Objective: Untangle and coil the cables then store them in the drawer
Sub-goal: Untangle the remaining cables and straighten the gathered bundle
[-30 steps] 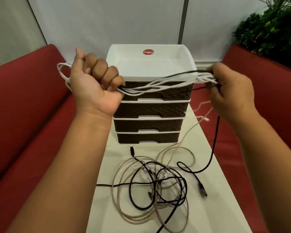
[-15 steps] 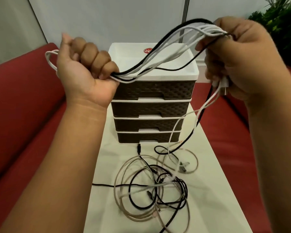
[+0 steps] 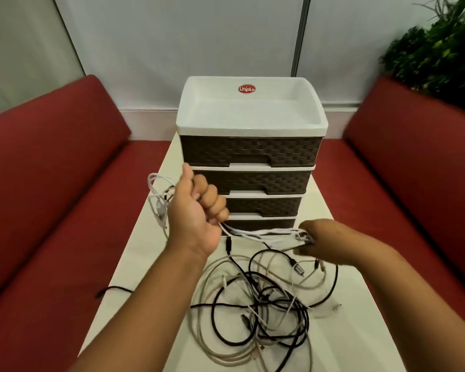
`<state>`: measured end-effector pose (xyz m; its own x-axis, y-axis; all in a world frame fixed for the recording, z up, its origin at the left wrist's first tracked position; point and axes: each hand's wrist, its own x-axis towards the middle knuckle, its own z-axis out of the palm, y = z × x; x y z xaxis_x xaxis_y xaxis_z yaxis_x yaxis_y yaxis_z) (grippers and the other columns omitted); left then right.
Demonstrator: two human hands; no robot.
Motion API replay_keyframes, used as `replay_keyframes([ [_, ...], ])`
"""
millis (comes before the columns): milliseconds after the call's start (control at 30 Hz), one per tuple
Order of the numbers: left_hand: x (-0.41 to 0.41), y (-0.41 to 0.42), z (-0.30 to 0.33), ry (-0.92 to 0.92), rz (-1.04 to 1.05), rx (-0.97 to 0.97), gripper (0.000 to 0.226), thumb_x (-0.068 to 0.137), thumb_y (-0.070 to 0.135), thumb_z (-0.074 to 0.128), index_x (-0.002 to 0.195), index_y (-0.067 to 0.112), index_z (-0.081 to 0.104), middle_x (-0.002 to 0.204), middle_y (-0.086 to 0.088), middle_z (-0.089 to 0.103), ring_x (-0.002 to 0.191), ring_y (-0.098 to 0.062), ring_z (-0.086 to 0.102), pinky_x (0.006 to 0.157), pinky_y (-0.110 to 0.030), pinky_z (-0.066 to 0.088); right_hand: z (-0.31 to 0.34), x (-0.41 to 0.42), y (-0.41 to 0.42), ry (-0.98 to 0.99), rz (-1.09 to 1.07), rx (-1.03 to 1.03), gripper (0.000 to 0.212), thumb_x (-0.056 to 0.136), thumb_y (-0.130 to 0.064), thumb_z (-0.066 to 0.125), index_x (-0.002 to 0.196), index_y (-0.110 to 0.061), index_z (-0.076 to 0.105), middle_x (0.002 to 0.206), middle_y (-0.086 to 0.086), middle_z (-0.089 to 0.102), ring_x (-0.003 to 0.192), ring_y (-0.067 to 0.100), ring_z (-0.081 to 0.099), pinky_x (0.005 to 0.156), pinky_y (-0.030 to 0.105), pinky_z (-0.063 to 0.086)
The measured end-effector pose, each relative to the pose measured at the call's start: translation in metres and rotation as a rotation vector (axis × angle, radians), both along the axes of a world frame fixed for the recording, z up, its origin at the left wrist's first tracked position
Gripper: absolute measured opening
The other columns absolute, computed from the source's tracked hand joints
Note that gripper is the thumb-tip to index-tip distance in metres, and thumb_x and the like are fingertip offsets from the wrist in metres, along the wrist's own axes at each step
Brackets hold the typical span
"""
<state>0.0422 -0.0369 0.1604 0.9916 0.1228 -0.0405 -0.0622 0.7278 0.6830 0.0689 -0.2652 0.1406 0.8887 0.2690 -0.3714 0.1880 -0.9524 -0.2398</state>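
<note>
My left hand point(image 3: 196, 210) grips a bundle of white cables point(image 3: 258, 233) in a fist in front of the lower drawers. White loops point(image 3: 157, 200) stick out to the left of that fist. My right hand point(image 3: 314, 241) pinches the other end of the bundle, low over the table and blurred. A tangle of black, white and beige cables point(image 3: 258, 304) lies on the white table point(image 3: 151, 242) below both hands. The drawer unit point(image 3: 250, 151) stands at the far end with its brown woven drawers all closed.
Red sofas point(image 3: 51, 197) run along both sides of the narrow table. A green plant point(image 3: 440, 49) stands at the back right. One black cable end point(image 3: 113, 289) trails off the table's left edge.
Both hands have come down from above the drawer unit to just over the table. The bundle between them is now shorter and nearly level, and my right hand has closed in toward my left.
</note>
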Motion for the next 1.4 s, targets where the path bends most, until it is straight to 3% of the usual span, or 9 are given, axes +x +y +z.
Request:
replay_keyframes([
  [133, -0.006, -0.017, -0.011, 0.012, -0.035, 0.031, 0.061, 0.102, 0.053, 0.029, 0.05, 0.022, 0.027, 0.043, 0.006, 0.017, 0.038, -0.009, 0.011, 0.039, -0.021, 0.009, 0.027, -0.023, 0.016, -0.098, 0.122, -0.136, 0.113, 0.068, -0.061, 0.076, 0.153, -0.017, 0.015, 0.153, 0.002, 0.035, 0.14, 0.022, 0.034, 0.113, 0.037, 0.032],
  [233, -0.006, -0.027, -0.012, -0.007, -0.059, 0.013, 0.062, 0.102, 0.054, 0.027, 0.05, 0.021, 0.029, 0.044, 0.005, 0.017, 0.039, -0.009, 0.011, 0.039, -0.022, 0.009, 0.03, -0.036, 0.045, -0.144, 0.236, 0.071, 0.085, 0.08, -0.061, 0.064, 0.148, -0.021, 0.032, 0.146, 0.001, 0.047, 0.134, 0.019, 0.043, 0.11, 0.034, 0.037],
  [333, -0.006, -0.033, -0.01, -0.013, -0.061, 0.008, 0.062, 0.101, 0.055, 0.026, 0.05, 0.021, 0.03, 0.045, 0.005, 0.016, 0.04, -0.009, 0.011, 0.039, -0.021, 0.01, 0.014, -0.039, 0.067, -0.125, 0.214, 0.271, 0.023, 0.091, -0.048, 0.058, 0.09, -0.025, 0.058, 0.085, -0.003, 0.065, 0.077, 0.014, 0.06, 0.07, 0.032, 0.049],
  [500, -0.006, -0.021, -0.012, 0.044, -0.037, -0.064, 0.056, 0.102, 0.052, 0.03, 0.056, 0.02, 0.031, 0.047, 0.005, 0.017, 0.039, -0.008, 0.014, 0.037, -0.021, 0.013, 0.002, -0.042, 0.07, 0.006, 0.189, 0.512, 0.022, 0.099, -0.039, 0.048, 0.08, -0.028, 0.053, 0.074, -0.003, 0.059, 0.068, 0.017, 0.056, 0.071, 0.04, 0.049],
  [700, 0.001, 0.006, -0.029, 0.174, -0.027, -0.394, 0.047, 0.102, 0.037, 0.043, 0.059, 0.019, 0.039, 0.044, 0.006, 0.026, 0.035, -0.006, 0.025, 0.035, -0.017, 0.025, -0.002, -0.042, 0.068, -0.029, 0.264, 0.468, 0.025, 0.1, -0.041, 0.043, 0.084, -0.023, 0.052, 0.079, 0.0, 0.059, 0.076, 0.019, 0.058, 0.074, 0.041, 0.048],
  [933, 0.008, 0.05, -0.044, 0.238, 0.065, -0.581, 0.053, 0.103, 0.032, 0.039, 0.052, 0.019, 0.039, 0.041, 0.006, 0.028, 0.032, -0.007, 0.026, 0.034, -0.017, 0.023, -0.017, -0.042, 0.046, -0.004, 0.249, 0.402, 0.049, 0.085, -0.07, 0.034, 0.083, -0.025, 0.053, 0.08, 0.001, 0.063, 0.078, 0.019, 0.061, 0.078, 0.048, 0.052],
  [1100, 0.002, 0.055, -0.041, 0.195, 0.06, -0.428, 0.054, 0.102, 0.033, 0.042, 0.05, 0.02, 0.037, 0.041, 0.006, 0.024, 0.032, -0.007, 0.021, 0.036, -0.02, 0.017, -0.029, -0.033, 0.033, 0.03, 0.247, 0.411, 0.036, 0.091, -0.059, 0.041, 0.082, -0.027, 0.053, 0.075, 0.0, 0.059, 0.074, 0.018, 0.058, 0.078, 0.045, 0.051],
  [1267, -0.011, 0.04, -0.031, 0.099, -0.014, -0.057, 0.055, 0.097, 0.034, 0.047, 0.048, 0.023, 0.026, 0.042, 0.006, 0.018, 0.035, -0.008, 0.013, 0.039, -0.021, 0.01, -0.048, -0.031, 0.031, 0.075, 0.237, 0.294, 0.027, 0.096, -0.047, 0.049, 0.07, -0.048, 0.05, 0.063, -0.02, 0.054, 0.06, -0.001, 0.046, 0.061, 0.022, 0.039],
  [1400, -0.014, 0.046, -0.021, 0.025, 0.007, -0.019, 0.058, 0.1, 0.043, 0.041, 0.047, 0.024, 0.025, 0.041, 0.006, 0.017, 0.034, -0.008, 0.014, 0.038, -0.019, 0.011, -0.065, -0.028, 0.029, 0.018, 0.253, 0.146, 0.028, 0.097, -0.041, 0.049, 0.07, -0.036, 0.044, 0.073, -0.012, 0.054, 0.071, 0.004, 0.051, 0.068, 0.027, 0.042],
])
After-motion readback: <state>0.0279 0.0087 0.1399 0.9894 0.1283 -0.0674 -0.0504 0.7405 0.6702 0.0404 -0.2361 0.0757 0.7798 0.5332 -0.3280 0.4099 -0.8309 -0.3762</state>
